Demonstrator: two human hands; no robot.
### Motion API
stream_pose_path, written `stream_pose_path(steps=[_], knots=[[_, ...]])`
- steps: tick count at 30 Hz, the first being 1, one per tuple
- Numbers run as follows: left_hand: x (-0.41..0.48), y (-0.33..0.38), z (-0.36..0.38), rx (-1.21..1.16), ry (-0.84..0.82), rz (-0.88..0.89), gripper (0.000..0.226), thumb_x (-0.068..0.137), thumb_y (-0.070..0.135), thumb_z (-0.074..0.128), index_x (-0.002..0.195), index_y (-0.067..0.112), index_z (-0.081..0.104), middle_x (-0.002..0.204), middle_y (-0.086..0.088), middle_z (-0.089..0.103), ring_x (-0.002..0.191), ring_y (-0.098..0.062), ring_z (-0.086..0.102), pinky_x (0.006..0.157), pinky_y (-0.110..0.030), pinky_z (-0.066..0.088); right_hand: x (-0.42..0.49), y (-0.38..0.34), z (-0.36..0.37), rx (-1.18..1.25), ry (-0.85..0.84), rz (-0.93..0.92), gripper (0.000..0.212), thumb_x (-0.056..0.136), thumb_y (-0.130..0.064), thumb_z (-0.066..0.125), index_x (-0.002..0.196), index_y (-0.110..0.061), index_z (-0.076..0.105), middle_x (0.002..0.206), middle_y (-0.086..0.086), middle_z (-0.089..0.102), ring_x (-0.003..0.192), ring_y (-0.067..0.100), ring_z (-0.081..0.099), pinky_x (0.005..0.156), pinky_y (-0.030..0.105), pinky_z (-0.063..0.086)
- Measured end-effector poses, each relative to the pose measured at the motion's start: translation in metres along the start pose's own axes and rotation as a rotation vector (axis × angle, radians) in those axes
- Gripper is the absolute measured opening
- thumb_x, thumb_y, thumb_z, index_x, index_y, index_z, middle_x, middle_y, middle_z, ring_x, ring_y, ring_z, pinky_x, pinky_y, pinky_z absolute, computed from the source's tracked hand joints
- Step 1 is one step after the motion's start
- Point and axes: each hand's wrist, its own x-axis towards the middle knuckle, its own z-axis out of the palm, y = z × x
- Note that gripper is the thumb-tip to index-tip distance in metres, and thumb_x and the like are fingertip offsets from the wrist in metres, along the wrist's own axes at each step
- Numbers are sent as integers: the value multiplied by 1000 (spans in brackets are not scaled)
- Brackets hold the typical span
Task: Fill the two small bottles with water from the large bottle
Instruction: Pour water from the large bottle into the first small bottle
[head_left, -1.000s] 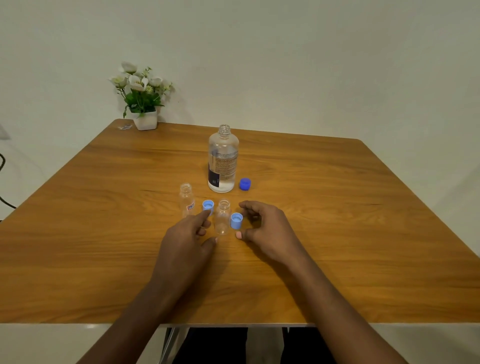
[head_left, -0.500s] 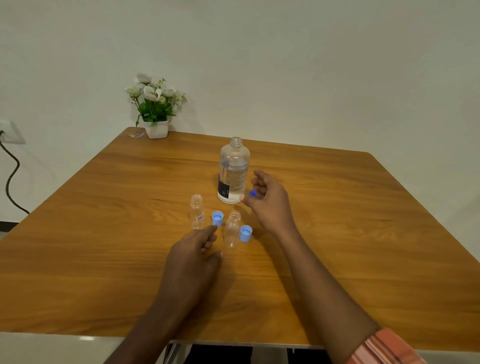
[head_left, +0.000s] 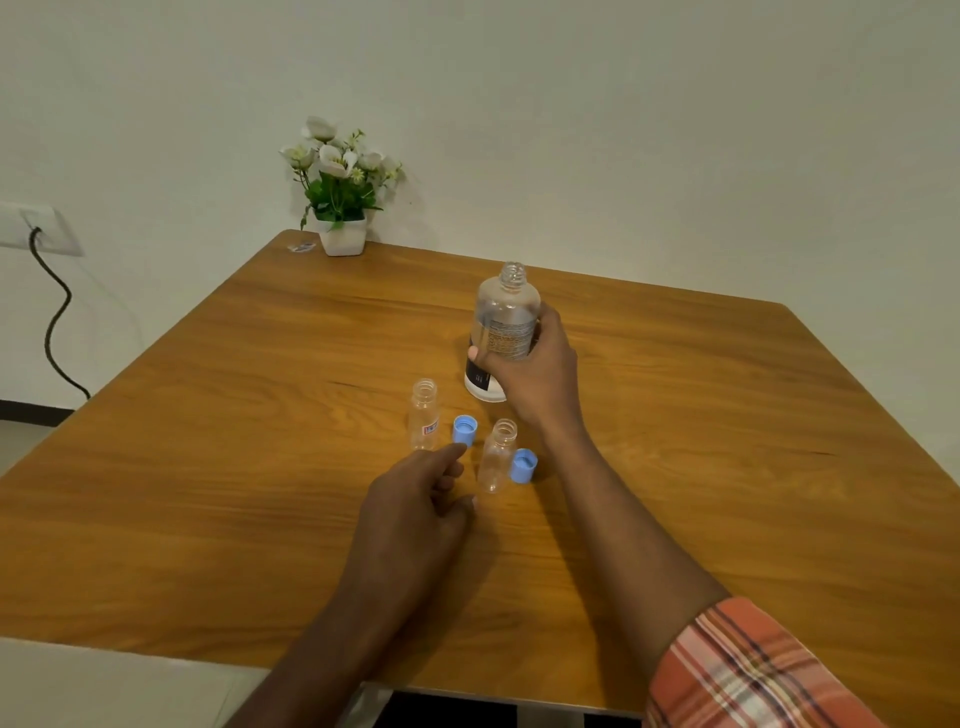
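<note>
Nearest in, plaid orange sleeve (head_left: 753, 670) at the right edge, forearm reaching out over the wooden counter (head_left: 208, 493). Left hand (head_left: 415, 514) low on the counter, fingers loosely curled, holding nothing, index fingertip just beside a light-blue cap (head_left: 464, 430). Just right of that hand, small clear bottle (head_left: 497, 456) upright and uncapped, second light-blue cap (head_left: 523, 466) touching its right side. A bit farther and left, other small bottle (head_left: 424, 414) with a small label, upright, open-mouthed. Both looking empty. Beyond, right hand (head_left: 535, 374) wrapped around the large bottle (head_left: 506, 325), thumb on the left side, fingers closed on the label; bottle upright, uncapped, base on the counter. Far corner, white potted flowers (head_left: 340, 192); wall socket and black cable (head_left: 52, 322) at left.
</note>
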Motion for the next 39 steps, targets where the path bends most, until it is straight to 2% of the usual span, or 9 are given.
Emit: stream_pose_path(steps=[5,10,19,23,27,31,34,37,39], knots=[[1,2,-1,-21,5,1,59,72,15,77,126,27,56,97,20,59,88,2,56,80,-19,49,-7,-1,-16,16,6,-7,74,66,-28,86,129,-25,49,107,-18,60,97,2,62,81,27,57],[6,6,3,-19,-10,-5,63,71,21,79,128,25,55,104,10,63,85,-3,55,80,-26,49,-19,-8,-52,33,25,-45,70,67,-26,86,128,-26,50,101,-25,58,88,-18,56,70,10,50],[21,16,12,28,-33,-41,52,72,32,78,120,22,61,88,17,60,79,0,56,69,-21,43,-44,1,-115,15,15,-91,70,69,-23,85,130,-29,50,112,-24,59,100,-16,55,74,3,45],[21,18,16,51,-23,-17,18,74,31,76,86,27,63,69,17,56,63,3,53,57,-17,34,-56,12,-129,-15,13,-90,71,69,-21,85,128,-36,50,111,-25,60,102,-11,57,75,6,46],[22,25,20,35,-21,96,37,83,34,69,118,25,61,99,15,64,90,0,57,72,-17,40,-64,20,-139,-69,15,-129,72,69,-20,85,122,-50,46,108,-32,60,101,-7,58,74,9,49],[34,39,26,5,-67,180,53,89,32,60,138,29,42,104,13,53,94,15,49,76,-9,39,-67,29,-147,-157,2,-151,78,69,-30,85,136,-38,46,123,-17,59,112,2,56,80,11,48],[41,46,31,-49,-94,170,54,87,24,63,137,27,44,106,11,55,93,17,50,77,-6,42,-68,32,-153,-239,-24,-146,89,67,-35,84,144,-31,40,130,-12,57,117,5,53,88,20,50],[41,48,37,-162,-45,151,41,81,20,71,118,28,55,104,10,65,93,1,61,78,-23,52,-70,33,-162,-312,-45,-165,94,66,-34,85,147,-26,38,126,-8,58,115,7,55,92,32,51],[40,49,40,-190,-38,154,35,80,19,73,111,25,59,103,9,68,92,0,63,76,-23,52,-70,32,-169,-374,-67,-191,94,66,-32,87,146,-25,38,123,-6,59,111,9,56,92,33,51]])
